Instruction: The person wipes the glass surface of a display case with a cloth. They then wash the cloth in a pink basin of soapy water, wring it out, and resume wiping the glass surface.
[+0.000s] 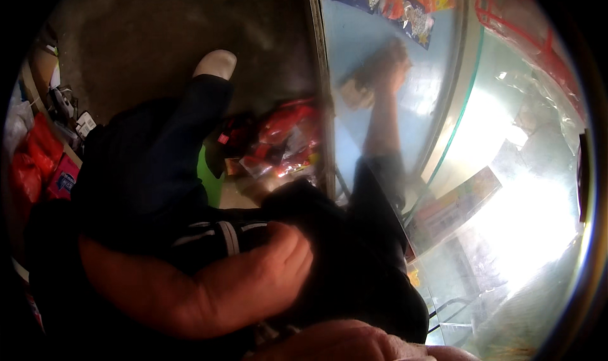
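Observation:
My left hand (pixel 289 254) lies across the front of my dark clothing, the bare forearm coming in from the left. Its fingers are curled and their tips are hidden, so whether it holds anything cannot be told. On the right, my dark-sleeved right arm reaches over the pale blue surface of a glass-sided display case (pixel 422 90). My right hand (pixel 394 71) is blurred there, with a crumpled brownish cloth (pixel 358 92) under and beside it. Beyond that hand lie several shiny printed packets (pixel 403 9).
A narrow frame edge (pixel 323 90) separates the case from the dark floor (pixel 156 33). Red plastic-wrapped goods (pixel 289 133) and a green object (pixel 210 175) lie beside my leg and light shoe (pixel 216 64). Red bags (pixel 35 156) stand far left. Glass panes (pixel 456 128) with bright glare fill the right.

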### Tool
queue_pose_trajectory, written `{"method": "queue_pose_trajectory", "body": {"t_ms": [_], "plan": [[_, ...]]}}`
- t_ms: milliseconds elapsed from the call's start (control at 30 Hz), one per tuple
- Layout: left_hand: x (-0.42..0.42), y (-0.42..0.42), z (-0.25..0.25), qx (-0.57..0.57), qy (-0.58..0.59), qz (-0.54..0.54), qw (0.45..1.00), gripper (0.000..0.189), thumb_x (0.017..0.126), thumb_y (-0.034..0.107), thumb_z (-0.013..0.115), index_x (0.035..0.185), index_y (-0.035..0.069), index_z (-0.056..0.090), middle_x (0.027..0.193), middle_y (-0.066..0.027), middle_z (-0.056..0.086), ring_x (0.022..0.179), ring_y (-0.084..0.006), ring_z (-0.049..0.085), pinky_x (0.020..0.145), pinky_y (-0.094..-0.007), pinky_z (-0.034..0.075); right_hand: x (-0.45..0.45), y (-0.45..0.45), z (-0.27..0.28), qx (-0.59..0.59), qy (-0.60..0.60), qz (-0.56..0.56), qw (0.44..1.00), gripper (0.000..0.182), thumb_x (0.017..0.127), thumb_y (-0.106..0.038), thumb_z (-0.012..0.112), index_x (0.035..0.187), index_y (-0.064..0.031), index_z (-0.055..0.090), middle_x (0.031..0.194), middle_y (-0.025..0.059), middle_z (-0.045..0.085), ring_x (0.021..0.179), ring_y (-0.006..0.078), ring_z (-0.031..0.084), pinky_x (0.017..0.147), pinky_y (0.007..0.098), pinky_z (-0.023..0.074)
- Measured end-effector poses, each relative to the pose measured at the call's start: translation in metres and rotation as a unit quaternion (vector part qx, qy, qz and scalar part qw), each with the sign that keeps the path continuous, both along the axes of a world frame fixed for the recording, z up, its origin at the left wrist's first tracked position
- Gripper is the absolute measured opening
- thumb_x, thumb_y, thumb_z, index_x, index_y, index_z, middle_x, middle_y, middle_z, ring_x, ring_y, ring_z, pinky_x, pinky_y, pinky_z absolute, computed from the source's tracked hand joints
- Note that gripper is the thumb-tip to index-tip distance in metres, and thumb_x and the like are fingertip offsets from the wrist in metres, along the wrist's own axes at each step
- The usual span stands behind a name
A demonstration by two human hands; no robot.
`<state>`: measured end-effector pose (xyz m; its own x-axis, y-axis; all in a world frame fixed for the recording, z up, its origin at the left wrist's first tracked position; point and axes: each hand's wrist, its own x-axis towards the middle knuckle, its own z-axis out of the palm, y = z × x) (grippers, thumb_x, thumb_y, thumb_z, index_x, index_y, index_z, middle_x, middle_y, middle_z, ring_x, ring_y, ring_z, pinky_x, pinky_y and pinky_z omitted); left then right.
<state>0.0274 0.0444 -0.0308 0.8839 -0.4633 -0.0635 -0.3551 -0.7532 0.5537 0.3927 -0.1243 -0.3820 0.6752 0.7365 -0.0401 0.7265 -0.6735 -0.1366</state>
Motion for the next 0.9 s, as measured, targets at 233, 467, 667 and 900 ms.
{"method": "queue_pose_trajectory", "body": {"t_ms": [233, 467, 667, 900], "plan": [[-0.008, -0.010, 0.002, -0.006, 0.012, 0.013, 1.000, 0.028, 0.080, 0.024, 0.049, 0.087, 0.001, 0.062, 0.087, -0.0105, 0.059, 0.084, -0.0214, 0.055, 0.075, -0.0317, 0.043, -0.029, 0.010, 0.028, -0.012, -0.006, -0.001, 1.000, 0.047, 0.081, -0.030, 0.059, 0.127, -0.0253, 0.052, 0.134, 0.0086, 0.047, 0.126, 0.0290, 0.041, 0.101, 0.0409, 0.0393], [-0.003, -0.004, 0.005, -0.002, 0.003, 0.004, 1.000, 0.028, 0.080, 0.024, 0.049, 0.088, 0.001, 0.062, 0.087, -0.0104, 0.059, 0.083, -0.0210, 0.055, 0.075, -0.0309, 0.043, 0.040, -0.003, -0.002, -0.039, -0.024, -0.008, 0.999, 0.046, 0.082, -0.030, 0.058, 0.126, -0.0166, 0.053, 0.132, 0.0097, 0.050, 0.125, 0.0288, 0.043, 0.102, 0.0421, 0.0370], [-0.007, -0.007, 0.002, 0.003, 0.014, 0.028, 0.999, 0.027, 0.081, 0.024, 0.049, 0.089, 0.002, 0.062, 0.086, -0.0093, 0.059, 0.082, -0.0210, 0.055, 0.075, -0.0309, 0.043, -0.097, 0.008, 0.042, -0.057, -0.031, 0.047, 0.997, 0.041, 0.083, -0.024, 0.054, 0.123, -0.0156, 0.053, 0.135, 0.0083, 0.047, 0.121, 0.0295, 0.045, 0.097, 0.0422, 0.0385], [-0.007, -0.004, -0.001, 0.005, 0.008, -0.007, 1.000, 0.027, 0.080, 0.024, 0.049, 0.088, 0.002, 0.062, 0.087, -0.0099, 0.059, 0.083, -0.0213, 0.055, 0.075, -0.0311, 0.043, 0.003, 0.016, 0.027, -0.031, 0.011, -0.096, 0.995, 0.040, 0.084, -0.023, 0.055, 0.123, -0.0161, 0.054, 0.131, 0.0112, 0.049, 0.123, 0.0273, 0.044, 0.100, 0.0416, 0.0373]]}}
